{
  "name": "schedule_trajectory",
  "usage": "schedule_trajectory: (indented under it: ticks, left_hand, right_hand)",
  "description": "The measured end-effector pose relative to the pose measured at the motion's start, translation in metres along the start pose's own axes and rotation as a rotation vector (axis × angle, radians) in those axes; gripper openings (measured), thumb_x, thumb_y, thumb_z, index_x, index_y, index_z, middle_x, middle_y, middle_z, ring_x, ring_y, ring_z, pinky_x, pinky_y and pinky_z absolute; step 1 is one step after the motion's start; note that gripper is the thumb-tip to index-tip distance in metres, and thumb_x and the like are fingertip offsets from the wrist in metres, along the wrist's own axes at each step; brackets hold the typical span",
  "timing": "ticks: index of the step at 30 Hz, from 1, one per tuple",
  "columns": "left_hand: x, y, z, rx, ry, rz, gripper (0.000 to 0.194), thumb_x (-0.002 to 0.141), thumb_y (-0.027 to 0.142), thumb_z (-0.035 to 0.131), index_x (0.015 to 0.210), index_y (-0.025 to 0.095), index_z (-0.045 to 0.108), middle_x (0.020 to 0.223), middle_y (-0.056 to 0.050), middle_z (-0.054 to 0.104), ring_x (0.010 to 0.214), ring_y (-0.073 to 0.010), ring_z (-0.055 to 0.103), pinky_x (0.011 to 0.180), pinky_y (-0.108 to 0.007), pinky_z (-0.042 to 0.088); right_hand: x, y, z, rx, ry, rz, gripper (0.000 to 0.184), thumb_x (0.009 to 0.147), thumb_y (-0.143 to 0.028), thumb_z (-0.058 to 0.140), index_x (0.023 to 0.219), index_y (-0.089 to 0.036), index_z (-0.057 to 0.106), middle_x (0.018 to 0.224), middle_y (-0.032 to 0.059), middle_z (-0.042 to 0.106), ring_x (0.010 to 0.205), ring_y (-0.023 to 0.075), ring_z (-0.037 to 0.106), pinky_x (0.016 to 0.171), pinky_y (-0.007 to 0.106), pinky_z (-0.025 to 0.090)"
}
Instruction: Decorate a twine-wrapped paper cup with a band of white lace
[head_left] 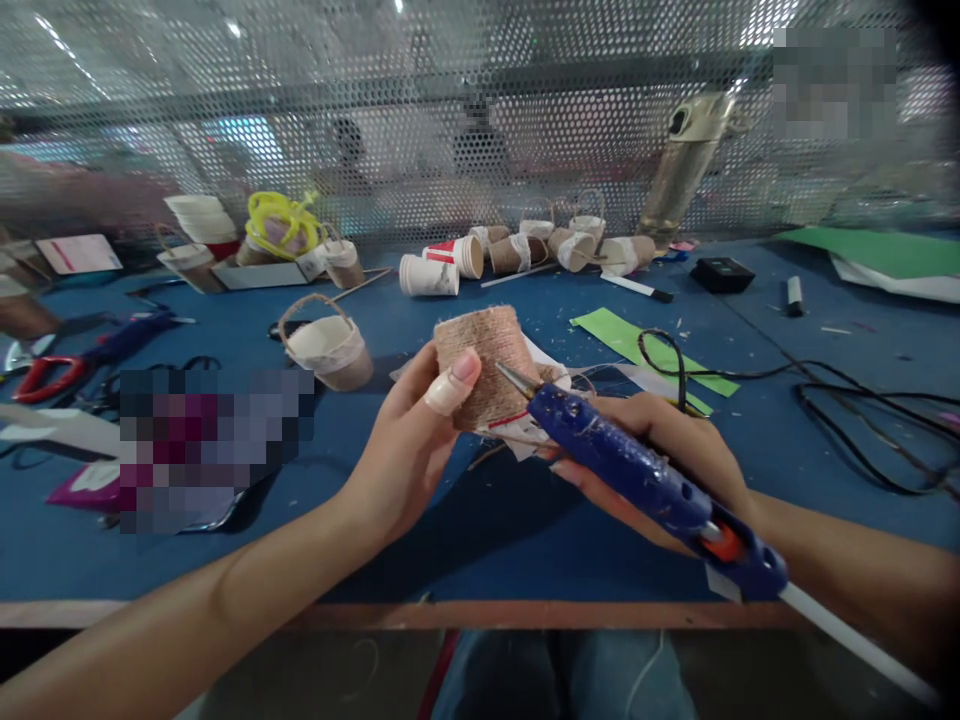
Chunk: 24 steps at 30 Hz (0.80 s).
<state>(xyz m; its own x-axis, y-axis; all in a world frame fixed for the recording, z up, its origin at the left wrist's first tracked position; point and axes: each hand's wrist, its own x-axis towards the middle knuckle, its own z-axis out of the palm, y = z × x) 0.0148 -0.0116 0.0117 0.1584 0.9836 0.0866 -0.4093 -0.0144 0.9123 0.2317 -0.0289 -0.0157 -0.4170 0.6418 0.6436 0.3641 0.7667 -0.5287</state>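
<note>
My left hand point(420, 435) is closed around a small cup wrapped in brown twine point(484, 350), tilted above the table; its thumb has a bandage point(448, 392). My right hand point(667, 450) grips a blue hot glue gun point(630, 465), whose metal nozzle points at the twine side of the cup. From the gun's rear sticks a long white glue stick point(855, 640). Paper scraps and loose twine lie behind and below the cup. Left of it stands a twine-wrapped basket with a white lace rim and a looped handle point(330, 350).
Paper cups point(429, 275) and several small finished baskets point(517, 252) lie along the back by a perforated metal screen point(420, 120). A clear bottle point(679, 165) stands back right. Black cable point(855, 400) and green paper strips point(611, 330) lie right; red-handled scissors point(49, 380) lie left.
</note>
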Motion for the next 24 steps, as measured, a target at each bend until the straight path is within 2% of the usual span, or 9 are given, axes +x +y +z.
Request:
schedule_trajectory:
  ticks: [2, 5, 9, 13, 17, 20, 24]
  left_hand:
    - [0.0, 0.0, 0.0, 0.016, -0.01, 0.016, 0.018, 0.089, 0.038, 0.074, 0.096, 0.021, 0.074, 0.102, -0.006, 0.078, 0.118, -0.034, 0.067, 0.1, -0.043, 0.056]
    - [0.001, -0.001, -0.002, 0.029, -0.02, 0.036, 0.027, 0.087, 0.037, 0.077, 0.109, 0.021, 0.073, 0.111, -0.007, 0.077, 0.123, -0.0327, 0.064, 0.103, -0.041, 0.054]
    - [0.003, -0.003, -0.005, 0.055, -0.016, 0.032, 0.034, 0.088, 0.035, 0.076, 0.118, 0.022, 0.069, 0.122, -0.007, 0.073, 0.126, -0.0307, 0.063, 0.106, -0.04, 0.051]
    - [0.003, -0.003, -0.005, 0.088, -0.008, 0.047, 0.035, 0.087, 0.035, 0.077, 0.119, 0.022, 0.068, 0.124, -0.008, 0.072, 0.125, -0.0306, 0.063, 0.106, -0.04, 0.051]
    - [0.003, -0.003, -0.004, 0.117, 0.038, 0.053, 0.042, 0.083, 0.034, 0.081, 0.12, 0.02, 0.066, 0.127, -0.009, 0.07, 0.122, -0.0321, 0.064, 0.097, -0.039, 0.056]
    - [0.004, -0.003, -0.006, 0.141, 0.068, 0.069, 0.045, 0.08, 0.033, 0.084, 0.119, 0.02, 0.066, 0.124, -0.009, 0.071, 0.118, -0.0311, 0.066, 0.087, -0.034, 0.059]
    - [0.005, -0.004, -0.008, 0.161, 0.066, 0.087, 0.043, 0.079, 0.032, 0.085, 0.116, 0.021, 0.066, 0.122, -0.008, 0.072, 0.116, -0.0295, 0.067, 0.081, -0.03, 0.06]
  right_hand:
    - [-0.001, -0.005, 0.002, -0.006, 0.121, 0.039, 0.032, 0.078, -0.009, 0.078, 0.094, -0.025, 0.056, 0.089, -0.0036, 0.074, 0.077, 0.0165, 0.073, 0.066, 0.026, 0.056]
    - [0.0, -0.011, 0.003, 0.006, 0.214, 0.106, 0.024, 0.082, -0.015, 0.077, 0.096, -0.025, 0.059, 0.085, -0.0025, 0.074, 0.073, 0.0168, 0.071, 0.061, 0.027, 0.054]
    - [0.0, -0.011, -0.002, -0.008, 0.209, 0.167, 0.023, 0.081, -0.02, 0.079, 0.095, -0.026, 0.062, 0.08, -0.0018, 0.073, 0.068, 0.0174, 0.069, 0.053, 0.028, 0.051]
    - [-0.001, -0.008, -0.005, -0.025, 0.283, 0.176, 0.025, 0.078, -0.019, 0.082, 0.091, -0.025, 0.062, 0.082, -0.0011, 0.072, 0.067, 0.0173, 0.068, 0.054, 0.029, 0.05]
    - [-0.001, -0.012, -0.005, -0.015, 0.308, 0.095, 0.026, 0.077, -0.016, 0.082, 0.088, -0.023, 0.059, 0.081, -0.0018, 0.072, 0.068, 0.0166, 0.069, 0.059, 0.03, 0.051]
    - [-0.001, -0.015, -0.006, -0.067, 0.32, 0.147, 0.027, 0.079, -0.017, 0.081, 0.087, -0.024, 0.057, 0.08, -0.003, 0.073, 0.069, 0.0158, 0.069, 0.063, 0.03, 0.052]
    - [-0.001, -0.014, -0.006, -0.043, 0.322, 0.101, 0.024, 0.08, -0.022, 0.081, 0.089, -0.026, 0.06, 0.077, -0.0026, 0.071, 0.064, 0.0162, 0.066, 0.057, 0.032, 0.051]
